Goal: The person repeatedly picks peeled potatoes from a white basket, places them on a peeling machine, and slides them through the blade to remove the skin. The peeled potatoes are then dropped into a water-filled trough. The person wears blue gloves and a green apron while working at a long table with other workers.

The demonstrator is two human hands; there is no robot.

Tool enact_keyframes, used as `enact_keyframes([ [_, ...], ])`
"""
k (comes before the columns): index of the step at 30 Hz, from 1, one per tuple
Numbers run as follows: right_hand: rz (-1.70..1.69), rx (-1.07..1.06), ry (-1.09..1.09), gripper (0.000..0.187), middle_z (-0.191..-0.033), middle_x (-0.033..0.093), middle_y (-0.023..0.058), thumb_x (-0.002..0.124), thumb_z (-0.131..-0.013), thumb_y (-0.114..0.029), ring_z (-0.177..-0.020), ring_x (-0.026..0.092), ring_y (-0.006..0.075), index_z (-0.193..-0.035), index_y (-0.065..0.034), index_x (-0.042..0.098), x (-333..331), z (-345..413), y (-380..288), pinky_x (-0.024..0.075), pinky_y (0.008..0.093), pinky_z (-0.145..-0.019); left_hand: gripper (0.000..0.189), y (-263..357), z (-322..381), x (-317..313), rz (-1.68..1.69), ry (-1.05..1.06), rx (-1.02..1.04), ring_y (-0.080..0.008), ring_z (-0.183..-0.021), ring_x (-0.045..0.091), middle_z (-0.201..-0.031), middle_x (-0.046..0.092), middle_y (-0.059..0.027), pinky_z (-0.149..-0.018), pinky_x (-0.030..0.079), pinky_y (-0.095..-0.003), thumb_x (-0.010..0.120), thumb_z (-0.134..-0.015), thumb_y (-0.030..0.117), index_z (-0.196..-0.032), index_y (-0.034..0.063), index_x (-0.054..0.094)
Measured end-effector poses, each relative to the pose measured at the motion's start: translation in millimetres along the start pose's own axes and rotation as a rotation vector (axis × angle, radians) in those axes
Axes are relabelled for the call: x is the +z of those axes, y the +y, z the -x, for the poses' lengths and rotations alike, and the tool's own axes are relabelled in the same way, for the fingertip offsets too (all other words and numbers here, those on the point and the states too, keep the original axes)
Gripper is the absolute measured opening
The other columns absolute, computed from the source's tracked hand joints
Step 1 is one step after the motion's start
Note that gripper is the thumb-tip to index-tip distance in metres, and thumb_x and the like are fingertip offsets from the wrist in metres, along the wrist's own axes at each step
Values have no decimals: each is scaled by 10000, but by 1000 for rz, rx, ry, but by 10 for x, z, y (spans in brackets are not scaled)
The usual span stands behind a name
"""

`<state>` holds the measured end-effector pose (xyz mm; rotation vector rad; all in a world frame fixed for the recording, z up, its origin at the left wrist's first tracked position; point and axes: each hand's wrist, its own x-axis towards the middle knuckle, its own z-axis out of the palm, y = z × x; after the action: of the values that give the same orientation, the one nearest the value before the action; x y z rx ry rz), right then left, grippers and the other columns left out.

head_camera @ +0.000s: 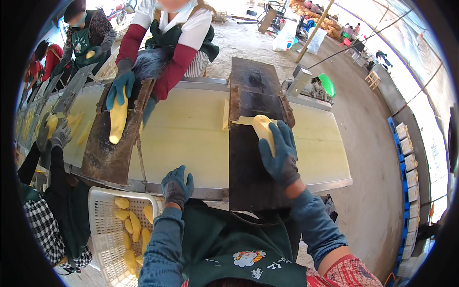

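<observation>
My right hand (279, 152), in a blue-grey work glove, grips a peeled yellow tuber (264, 131) from its near side. The tuber lies on a dark slicing board (254, 172), close to the slot across its middle. My left hand (176, 184), gloved the same way, rests on the near metal edge of the conveyor (211, 193) with thumb and fingers apart, holding nothing. Beneath the board runs the pale yellow conveyor belt (183, 132). A yellow slice (225, 114) shows at the board's left side.
Across the belt, a co-worker's gloved hand (121, 86) presses another peeled tuber (118, 122) on a rusty slicing board (107, 158). A white plastic basket (104, 251) with several tubers stands at my left. Further left, another worker's gloved hands (61, 134) hold a tuber.
</observation>
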<state>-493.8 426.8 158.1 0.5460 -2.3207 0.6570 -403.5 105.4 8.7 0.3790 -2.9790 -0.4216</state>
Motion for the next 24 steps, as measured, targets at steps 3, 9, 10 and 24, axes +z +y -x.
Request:
enact_keyframes([
  [3, -22, 32, 56, 332, -1315, 648, 327, 675, -1014, -150, -1264, 615, 480, -1266, 65, 677, 253, -51, 165, 480, 501, -1110, 490, -22, 56, 35, 0, -5, -18, -331, -1226, 669, -1296, 731, -130, -1067, 503, -486, 621, -970, 405, -1343, 94, 685],
  [9, 91, 49, 62, 285, -1281, 698, 255, 638, -1021, -183, -1213, 649, 442, -1216, 5, 728, 1130, -823, 596, 503, 472, -1083, 500, -65, 183, 66, 26, -12, -1, -357, -1218, 663, -1279, 732, -149, -1066, 501, -494, 633, -958, 415, -1335, 91, 689],
  [10, 125, 85, 116, 303, -1281, 698, 240, 625, -1029, -215, -1209, 648, 447, -1239, -27, 736, 1283, -935, 732, 505, 473, -1085, 502, -16, 167, 10, 48, -26, -6, -361, -1220, 661, -1277, 732, -152, -1071, 497, -494, 633, -957, 417, -1335, 91, 689],
  [24, 29, -32, -131, 426, -1376, 610, 239, 668, -960, -80, -1299, 582, 440, -1371, 20, 616, 825, -579, 612, 461, 474, -1124, 459, -136, 112, 101, 91, 97, 8, -344, -1198, 681, -1255, 741, -149, -1035, 520, -484, 663, -952, 372, -1305, 81, 692],
])
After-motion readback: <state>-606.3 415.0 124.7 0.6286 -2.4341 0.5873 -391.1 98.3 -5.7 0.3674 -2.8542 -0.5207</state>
